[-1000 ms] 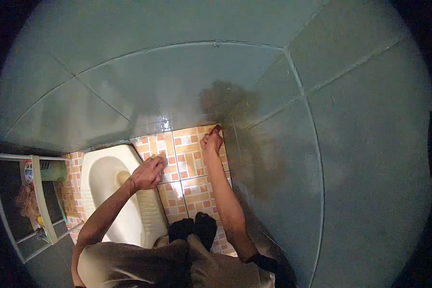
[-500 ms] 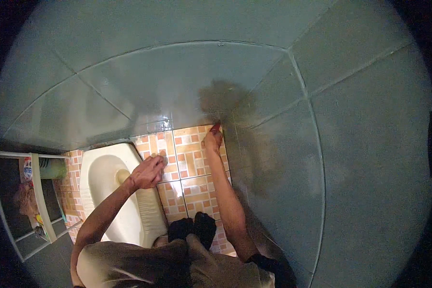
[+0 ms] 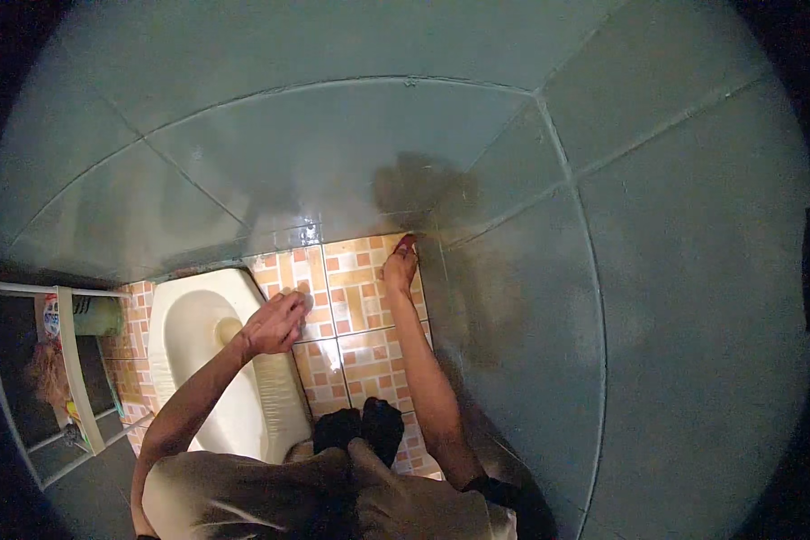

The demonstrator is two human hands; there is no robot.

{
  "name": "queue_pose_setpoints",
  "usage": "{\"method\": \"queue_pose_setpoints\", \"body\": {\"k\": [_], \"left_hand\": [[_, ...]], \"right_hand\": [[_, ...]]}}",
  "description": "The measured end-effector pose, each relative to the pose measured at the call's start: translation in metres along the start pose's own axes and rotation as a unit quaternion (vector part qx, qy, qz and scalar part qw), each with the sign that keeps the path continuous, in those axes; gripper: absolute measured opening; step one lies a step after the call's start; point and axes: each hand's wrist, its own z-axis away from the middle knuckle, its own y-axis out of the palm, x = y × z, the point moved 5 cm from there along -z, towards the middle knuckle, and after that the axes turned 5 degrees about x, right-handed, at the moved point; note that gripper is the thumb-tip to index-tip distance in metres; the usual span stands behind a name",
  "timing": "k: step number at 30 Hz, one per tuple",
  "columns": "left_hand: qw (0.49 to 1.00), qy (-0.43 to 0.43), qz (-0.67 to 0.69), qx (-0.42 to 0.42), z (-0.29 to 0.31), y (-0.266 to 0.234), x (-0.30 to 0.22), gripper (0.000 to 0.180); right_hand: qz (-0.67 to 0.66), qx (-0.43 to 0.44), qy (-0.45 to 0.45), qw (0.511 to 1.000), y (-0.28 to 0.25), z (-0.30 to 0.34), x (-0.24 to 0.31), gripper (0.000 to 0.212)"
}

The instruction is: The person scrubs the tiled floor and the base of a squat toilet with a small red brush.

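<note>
My right hand (image 3: 400, 267) reaches down to the far right corner of the tiled floor (image 3: 353, 265). Its fingers are closed on a small dark red object (image 3: 407, 242) pressed into the corner; most of it is covered by the hand, so its kind does not show. Over the right rim of a cream squat toilet (image 3: 283, 391) hovers my left hand (image 3: 274, 324), its fingers curled in. Nothing shows in the left hand. Whether that hand touches the rim or the floor cannot be made out.
Grey-green tiled walls (image 3: 315, 162) rise at the far side and the right. To the left stands a white rack (image 3: 79, 369) with a bottle and other items. My feet in dark footwear (image 3: 382, 427) are on the floor beside the toilet.
My right hand and the dark red object have shifted slightly at the corner, a little toward me. The left hand stays in nearly the same place.
</note>
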Motion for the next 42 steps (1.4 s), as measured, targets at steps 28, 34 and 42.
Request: {"method": "queue_pose_setpoints", "body": {"k": [28,34,42], "left_hand": [[0.998,-0.035,0.003,0.057,0.001,0.003,0.002,0.043],[0.998,-0.029,0.004,0.047,0.006,0.009,0.008,0.041],[0.998,-0.034,-0.012,0.045,0.005,0.011,0.007,0.042]], "right_hand": [[0.041,0.044,0.051,0.997,0.002,0.000,0.013,0.053],[-0.165,0.247,0.140,0.945,0.000,0.010,-0.014,0.034],[-0.162,0.109,0.109,0.975,-0.005,0.015,0.011,0.030]]}}
